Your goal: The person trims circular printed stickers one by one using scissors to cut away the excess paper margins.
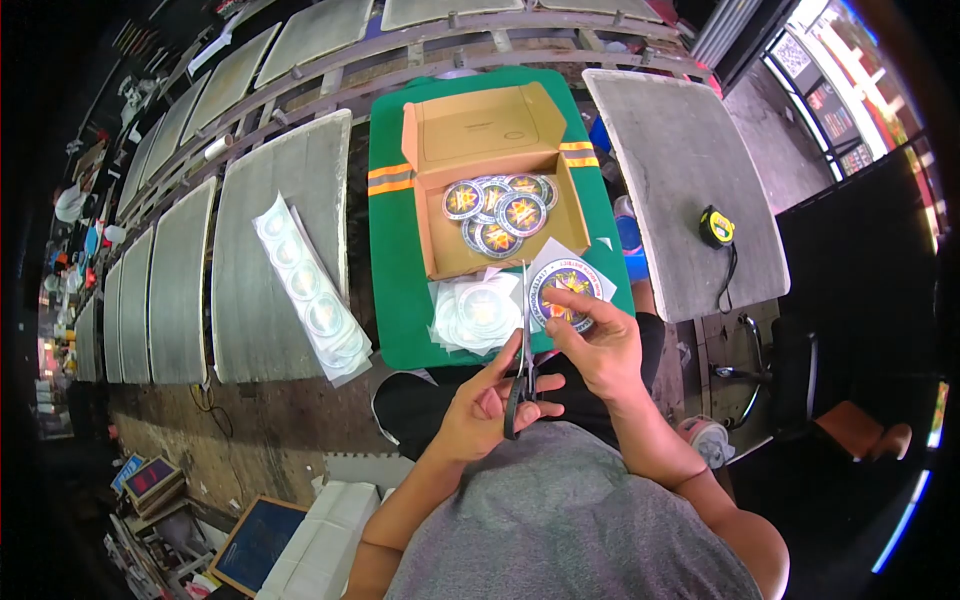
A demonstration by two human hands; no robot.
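Observation:
My left hand [484,408] is closed on a pair of scissors [527,345], its fingers at the black handles and the blades pointing away from me. Pinched in my right hand [606,350] is a round printed sticker [566,284] with pale backing corners around it, right beside the blades. Just left of the blades lies a loose pile of whitish sticker pieces [477,308]. Beyond my hands, an open cardboard box [430,222] holds several round stickers [497,214] with dark rims and a yellow-red design.
The box sits on a green cloth [392,290] with orange and grey bands. A strip of translucent round stickers [308,290] rests on a grey board [240,250] at left. On the right board [690,170] is a yellow tape measure [716,227]. A chair [850,425] stands at right.

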